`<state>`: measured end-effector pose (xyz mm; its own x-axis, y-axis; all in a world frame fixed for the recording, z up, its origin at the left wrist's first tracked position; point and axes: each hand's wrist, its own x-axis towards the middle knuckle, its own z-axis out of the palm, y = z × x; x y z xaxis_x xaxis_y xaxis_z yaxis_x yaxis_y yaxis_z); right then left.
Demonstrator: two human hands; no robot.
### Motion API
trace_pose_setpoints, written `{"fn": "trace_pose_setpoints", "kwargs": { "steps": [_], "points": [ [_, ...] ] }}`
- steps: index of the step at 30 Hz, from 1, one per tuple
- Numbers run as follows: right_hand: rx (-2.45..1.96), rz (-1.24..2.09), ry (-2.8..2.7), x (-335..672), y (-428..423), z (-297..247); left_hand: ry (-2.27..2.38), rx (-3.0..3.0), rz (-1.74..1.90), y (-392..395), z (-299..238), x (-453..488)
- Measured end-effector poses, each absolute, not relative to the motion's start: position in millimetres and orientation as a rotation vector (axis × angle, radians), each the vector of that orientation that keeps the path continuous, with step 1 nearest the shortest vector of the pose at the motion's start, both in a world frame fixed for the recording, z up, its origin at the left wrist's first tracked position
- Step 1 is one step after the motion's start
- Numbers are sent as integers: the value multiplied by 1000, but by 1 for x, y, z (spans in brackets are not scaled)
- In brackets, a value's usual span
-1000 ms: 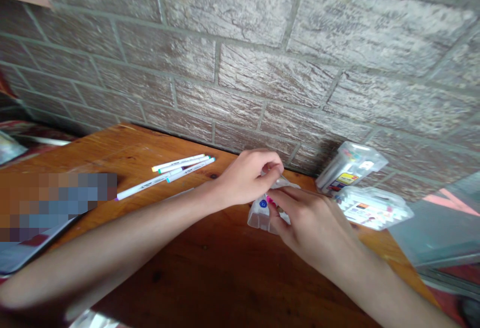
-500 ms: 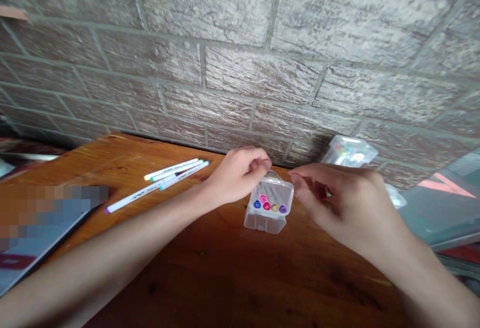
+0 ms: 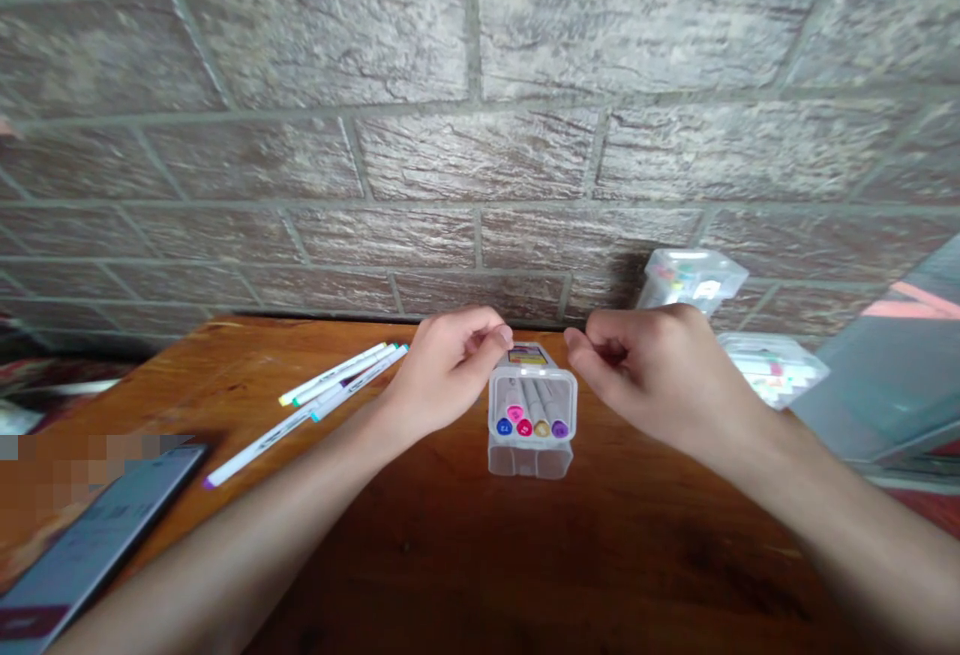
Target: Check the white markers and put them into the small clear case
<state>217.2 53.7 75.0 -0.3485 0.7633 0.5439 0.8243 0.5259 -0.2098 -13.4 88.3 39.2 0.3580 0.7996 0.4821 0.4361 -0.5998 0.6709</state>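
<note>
A clear plastic case [image 3: 532, 455] stands on the wooden table, its open end facing me. Inside lie several white markers [image 3: 551, 403] with blue, pink, red, tan and purple ends. My left hand [image 3: 454, 370] is closed at the case's back left edge, thumb and fingertips pressed together; whatever they may hold is hidden. To the right of the case, my right hand [image 3: 652, 365] is curled closed, apart from the case, with nothing visible in it. On the left, several loose white markers [image 3: 259, 450] with coloured ends lie in a loose bunch.
Two more clear cases, one upright [image 3: 694, 275] and one lower [image 3: 776, 365], sit behind my right arm. A phone [image 3: 97, 540] lies at the left of the wooden table [image 3: 450, 555]. A brick wall [image 3: 420, 155] rises directly behind.
The view has shifted slightly, and the case now appears squarer to me. My right hand sits slightly higher and farther left in view. The case and its markers look otherwise the same.
</note>
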Motion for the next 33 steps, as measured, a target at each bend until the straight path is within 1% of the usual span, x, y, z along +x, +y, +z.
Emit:
{"fn": "trace_pose_setpoints", "kwargs": {
  "steps": [6, 16, 24, 30, 33],
  "points": [
    [-1310, -107, -2134, 221, 63, 68, 1196, 2239, 1164, 91, 43, -17],
    [-1361, -69, -2126, 227, 82, 51, 1238, 2167, 1167, 101, 40, -24],
    [-1328, -18, -2132, 227, 83, 51, 1277, 2153, 1166, 104, 35, -25],
    [-1354, -52, -2066, 225, 79, 58, 1181, 2410, 1133, 110, 27, -30],
    [-1392, -30, -2006, 227, 77, 56, 1223, 2417, 1092, 114, 20, -33]
  ]
}}
